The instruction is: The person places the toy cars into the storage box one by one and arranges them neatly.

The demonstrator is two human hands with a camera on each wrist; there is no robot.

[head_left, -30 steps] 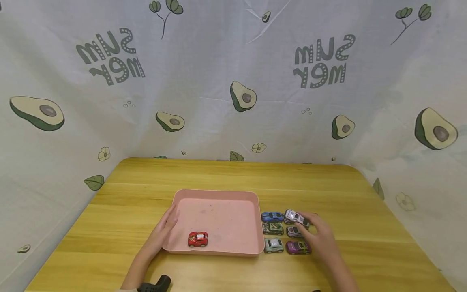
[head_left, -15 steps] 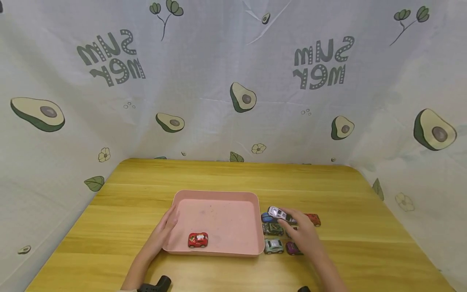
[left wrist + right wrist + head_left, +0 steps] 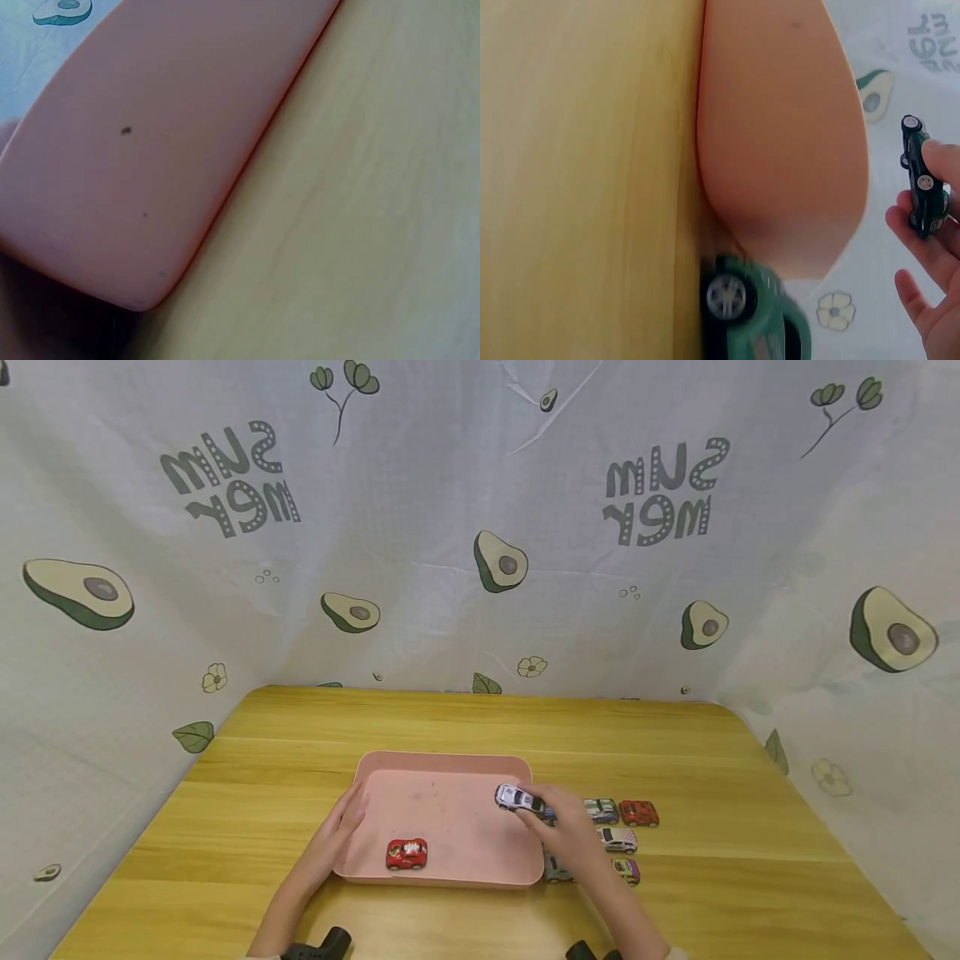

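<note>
My right hand pinches a white toy car between thumb and fingers, above the right rim of the pink tray. In the right wrist view the dark underside and wheels of this toy car show. My left hand rests against the tray's left rim, its fingers lying along it. From the left wrist, mainly the tray's outer wall is visible. A red toy car sits inside the tray near the front.
Right of the tray stand several toy cars: a green-and-white car, a red car, a white-and-pink car, a purple car and a pale green car. My right hand partly hides the group. A patterned curtain borders the wooden table.
My right hand has carried the white toy car left, from over the group of cars to over the tray's right side. The left hand and red car inside the tray stay put.
</note>
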